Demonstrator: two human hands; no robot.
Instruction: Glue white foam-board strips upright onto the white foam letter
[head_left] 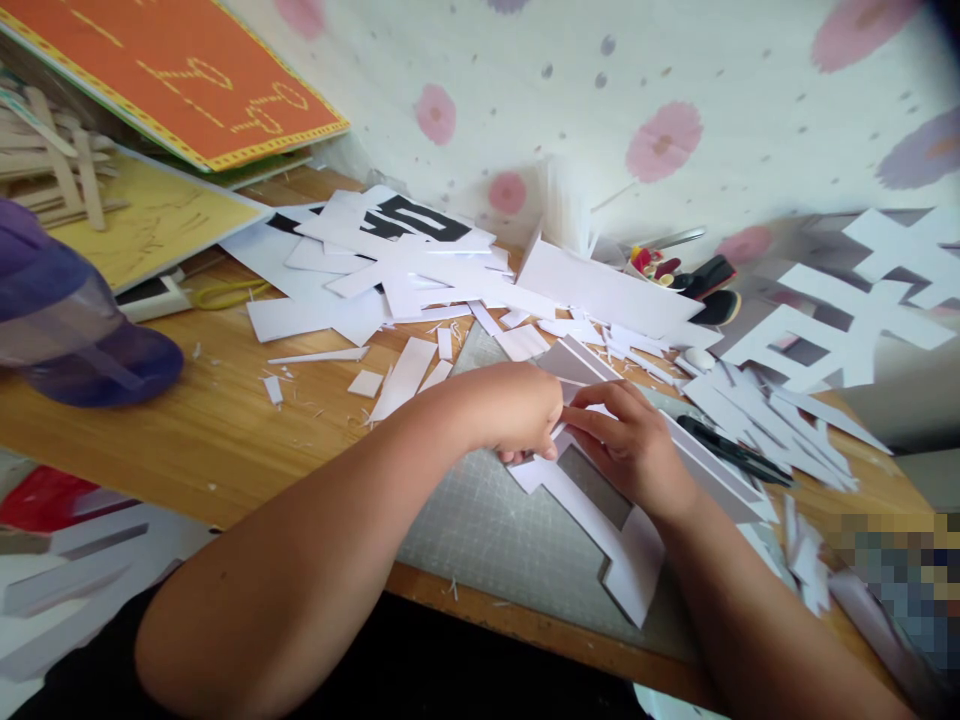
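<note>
My left hand (525, 415) is curled over the upper end of the white cutout (636, 575); I can't tell what it grips. My right hand (637, 440) bends its fingers against the same end. From both hands the cutout slants towards the grey mat (480, 520)'s near edge, by its right corner.

On the table (247, 430) before you, a cutout (637, 570) is over the mat (469, 530); a bottle (82, 320) is left, sticks (64, 165) behind it.
</note>
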